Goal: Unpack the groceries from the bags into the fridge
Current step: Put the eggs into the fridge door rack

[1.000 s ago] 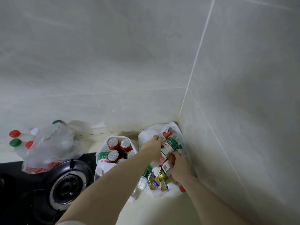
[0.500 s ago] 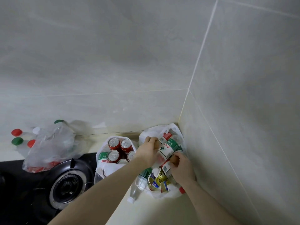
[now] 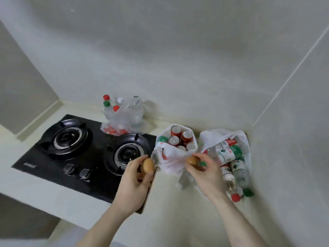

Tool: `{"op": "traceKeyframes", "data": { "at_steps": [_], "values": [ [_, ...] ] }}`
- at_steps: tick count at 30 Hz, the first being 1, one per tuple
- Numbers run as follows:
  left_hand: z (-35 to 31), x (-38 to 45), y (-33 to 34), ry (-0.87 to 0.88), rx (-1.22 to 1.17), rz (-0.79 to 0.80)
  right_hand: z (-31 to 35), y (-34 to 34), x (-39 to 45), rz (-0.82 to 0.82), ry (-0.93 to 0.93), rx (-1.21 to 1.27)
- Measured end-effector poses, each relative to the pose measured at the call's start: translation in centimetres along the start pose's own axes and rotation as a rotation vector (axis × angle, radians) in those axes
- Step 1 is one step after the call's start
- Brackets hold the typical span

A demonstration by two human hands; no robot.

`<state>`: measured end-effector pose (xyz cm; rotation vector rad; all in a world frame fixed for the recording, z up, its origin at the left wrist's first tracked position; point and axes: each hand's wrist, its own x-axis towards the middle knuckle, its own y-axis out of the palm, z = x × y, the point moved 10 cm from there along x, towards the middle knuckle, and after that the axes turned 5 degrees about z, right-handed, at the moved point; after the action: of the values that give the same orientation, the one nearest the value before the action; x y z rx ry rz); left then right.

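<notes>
head view: both hands are raised over the table, each holding a brown egg. the left hand [image 3: 135, 177] curls round one egg [image 3: 148, 165] beside the stove [image 3: 80, 148]; the right hand [image 3: 206, 172] pinches another egg [image 3: 192, 160] between the bag of cans [image 3: 170, 157] and the bag of bottles [image 3: 229, 154] in the corner

Soft, even, diffuse light, no hard shadows; faint ones sit behind the bags [image 3: 124, 114] against the wall [image 3: 178, 59]. Slight motion blur overall. Wide-angle bending curves the tile lines near the edges.
</notes>
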<state>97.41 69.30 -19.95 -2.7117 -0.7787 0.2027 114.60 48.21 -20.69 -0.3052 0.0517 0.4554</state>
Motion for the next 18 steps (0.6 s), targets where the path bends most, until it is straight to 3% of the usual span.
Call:
{"op": "traceKeyframes", "data": {
  "at_steps": [5, 18],
  "values": [
    [-0.7, -6.0, -7.8, -0.008, -0.023, -0.151, 5.1, 7.5, -3.5, 0.234, -0.045, -0.026],
    [-3.4, -26.6, -25.8, -0.051, 0.191, -0.538, 18.4, 27.8, -18.6, 0.789, -0.307, -0.079]
  ]
}}
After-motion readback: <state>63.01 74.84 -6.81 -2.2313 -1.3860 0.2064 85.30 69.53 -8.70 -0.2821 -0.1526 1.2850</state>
